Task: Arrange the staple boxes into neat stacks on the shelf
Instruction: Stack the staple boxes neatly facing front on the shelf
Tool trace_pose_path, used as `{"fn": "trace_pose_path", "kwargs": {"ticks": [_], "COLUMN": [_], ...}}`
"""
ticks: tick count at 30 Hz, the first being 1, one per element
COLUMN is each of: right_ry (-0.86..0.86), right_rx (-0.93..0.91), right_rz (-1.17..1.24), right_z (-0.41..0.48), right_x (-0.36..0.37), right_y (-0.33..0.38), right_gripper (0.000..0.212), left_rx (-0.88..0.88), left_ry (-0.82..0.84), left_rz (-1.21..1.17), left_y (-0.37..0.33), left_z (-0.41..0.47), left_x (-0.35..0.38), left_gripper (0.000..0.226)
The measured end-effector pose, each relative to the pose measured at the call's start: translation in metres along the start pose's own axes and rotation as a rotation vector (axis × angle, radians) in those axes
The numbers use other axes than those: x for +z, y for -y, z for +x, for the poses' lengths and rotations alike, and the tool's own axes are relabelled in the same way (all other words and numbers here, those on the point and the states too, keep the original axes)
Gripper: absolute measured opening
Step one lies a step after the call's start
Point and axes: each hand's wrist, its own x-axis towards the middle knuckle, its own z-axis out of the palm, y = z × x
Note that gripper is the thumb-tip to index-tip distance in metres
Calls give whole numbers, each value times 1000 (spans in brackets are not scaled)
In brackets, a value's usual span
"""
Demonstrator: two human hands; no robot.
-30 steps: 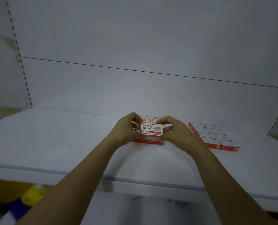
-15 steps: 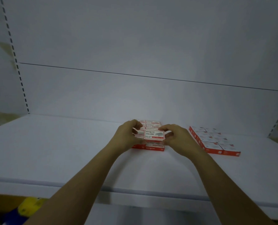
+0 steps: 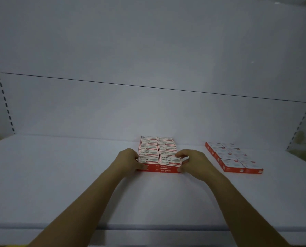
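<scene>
Smooth white shelf point(image 3: 63, 177); left hand point(image 3: 129, 160), right hand point(image 3: 193, 162): fingers curled, seemingly gripping rectangular red-white cardboard staple boxes point(image 3: 157, 148).

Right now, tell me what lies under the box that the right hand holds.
Under the front right box, held by the right hand, a lower box shows only its red front face; its top is covered.

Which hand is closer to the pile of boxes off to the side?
Right. The right hand sits just left of the side pile; the left hand is farther left, beyond the middle block.
</scene>
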Motion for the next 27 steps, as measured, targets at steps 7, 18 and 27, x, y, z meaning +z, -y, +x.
{"fn": "trace_pose_path", "kwargs": {"ticks": [7,18,27], "right_ry": [10,35,-22], "right_rx": [24,-22,63], "right_rz": [-151,-307,-401], "right_z": [0,15,83], "right_x": [5,-9,-7], "right_y": [7,14,-16], "right_gripper": [50,29,33], "left_rx": [28,46,-32], "left_ry": [51,177,-109], "left_rz": [156,106,52], "left_y": [-6,-8,8], "left_z": [1,13,96], "left_x": [1,-29,-30], "left_gripper": [27,41,32]}}
